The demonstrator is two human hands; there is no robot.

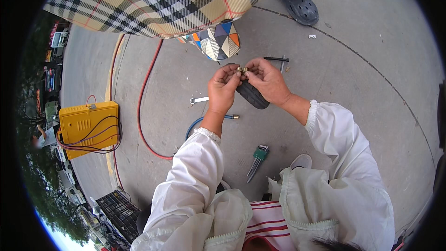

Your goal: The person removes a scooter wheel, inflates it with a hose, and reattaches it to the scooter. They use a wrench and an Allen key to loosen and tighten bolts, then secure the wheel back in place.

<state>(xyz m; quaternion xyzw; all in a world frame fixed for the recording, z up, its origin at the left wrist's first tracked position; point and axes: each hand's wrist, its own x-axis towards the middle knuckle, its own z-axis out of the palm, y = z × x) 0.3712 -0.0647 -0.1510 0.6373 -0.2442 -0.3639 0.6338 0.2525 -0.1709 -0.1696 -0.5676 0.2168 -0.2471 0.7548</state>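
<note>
Both my hands raised over concrete floor (362, 79), far centre. Left hand (222, 88) and right hand (267, 81) pinch small brass fitting (242, 69) between closed fingertips, thumbs pressing in. Fitting tiny, yellowish metal, mostly hidden by fingers. Risk, my judgement: slips from pinch, drops near black tyre (253, 95) or rolls toward red hose (144, 107); hard to spot.
</note>
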